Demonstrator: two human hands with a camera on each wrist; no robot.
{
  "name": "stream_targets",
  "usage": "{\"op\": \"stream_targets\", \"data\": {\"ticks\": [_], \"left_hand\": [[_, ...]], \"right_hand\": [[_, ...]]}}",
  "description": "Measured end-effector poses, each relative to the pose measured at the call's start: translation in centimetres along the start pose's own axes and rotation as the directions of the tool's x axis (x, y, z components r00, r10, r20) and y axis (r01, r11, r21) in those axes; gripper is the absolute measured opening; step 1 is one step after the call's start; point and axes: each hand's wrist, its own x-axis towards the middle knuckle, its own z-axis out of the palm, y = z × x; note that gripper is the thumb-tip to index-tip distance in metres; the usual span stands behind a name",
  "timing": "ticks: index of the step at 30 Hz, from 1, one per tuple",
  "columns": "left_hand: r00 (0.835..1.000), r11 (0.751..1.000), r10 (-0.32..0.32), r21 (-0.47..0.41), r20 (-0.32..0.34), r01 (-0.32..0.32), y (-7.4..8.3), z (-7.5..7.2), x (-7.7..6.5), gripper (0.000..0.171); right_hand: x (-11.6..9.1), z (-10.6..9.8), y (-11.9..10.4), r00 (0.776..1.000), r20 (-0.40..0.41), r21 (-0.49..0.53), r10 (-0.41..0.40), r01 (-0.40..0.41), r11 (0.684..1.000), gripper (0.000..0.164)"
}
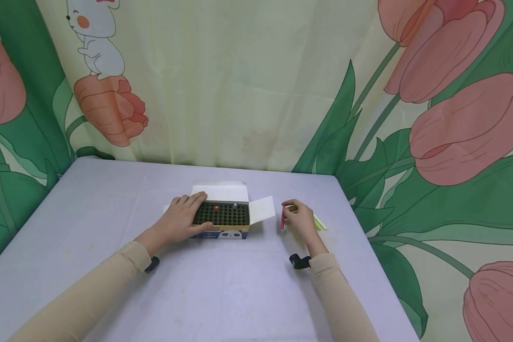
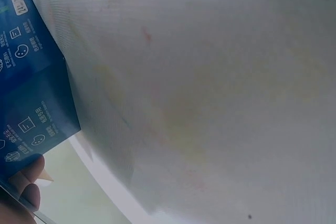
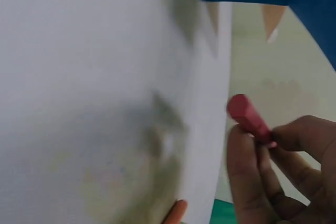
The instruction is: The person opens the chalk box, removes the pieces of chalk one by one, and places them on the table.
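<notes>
A box (image 1: 232, 230) of blue, yellow and white card stands with its flaps folded out; a dark grid of small holes (image 1: 226, 214) fills its top. One orange chalk stick (image 1: 216, 207) and one white chalk stick (image 1: 235, 205) sit in the rear holes. My left hand (image 1: 180, 221) holds the box at its left end, thumb along the near edge and fingers toward the back; the left wrist view shows fingertips (image 2: 32, 195) by a flap. Right of the box, my right hand (image 1: 300, 218) pinches a pink chalk stick (image 3: 249, 118), upright in the head view.
Yellow-green chalk sticks (image 1: 320, 222) lie on the table just beyond my right hand. An orange chalk stick (image 3: 176, 212) shows low in the right wrist view. The box's right flap (image 1: 261, 210) juts toward my right hand. A printed curtain (image 1: 239, 95) hangs behind the table.
</notes>
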Motion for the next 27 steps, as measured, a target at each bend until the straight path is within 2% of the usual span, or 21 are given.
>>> {"op": "stream_targets", "data": {"ticks": [5, 10, 15, 18, 23, 27], "left_hand": [[1.0, 1.0, 0.003, 0.001, -0.006, -0.003, -0.1, 0.1, 0.0, 0.096], [1.0, 1.0, 0.006, 0.001, -0.006, -0.006, -0.1, 0.2, 0.1, 0.097], [1.0, 1.0, 0.006, -0.006, -0.011, -0.006, 0.0, 0.0, -0.1, 0.097], [1.0, 1.0, 0.007, -0.012, -0.021, -0.008, 0.1, -0.1, -0.3, 0.097], [1.0, 1.0, 0.002, -0.011, -0.014, -0.003, 0.2, -0.1, -0.2, 0.097], [1.0, 1.0, 0.002, -0.014, -0.018, -0.002, 0.2, -0.1, -0.1, 0.097]], "right_hand": [[-0.4, 0.2, 0.9, 0.999, 0.05, -0.243, -0.015, 0.027, 0.97, 0.023], [-0.5, 0.3, 1.4, 0.997, 0.074, -0.359, 0.002, 0.024, 0.933, 0.018], [-0.5, 0.2, 1.8, 0.996, 0.085, -0.405, 0.039, -0.002, 0.914, 0.02], [-0.2, 0.0, 2.1, 0.997, 0.064, -0.423, 0.039, -0.008, 0.906, 0.019], [0.1, -0.5, 2.6, 1.0, 0.022, -0.429, 0.003, 0.007, 0.903, 0.018], [0.3, -0.7, 2.9, 1.0, -0.002, -0.426, 0.021, -0.02, 0.904, 0.019]]}}
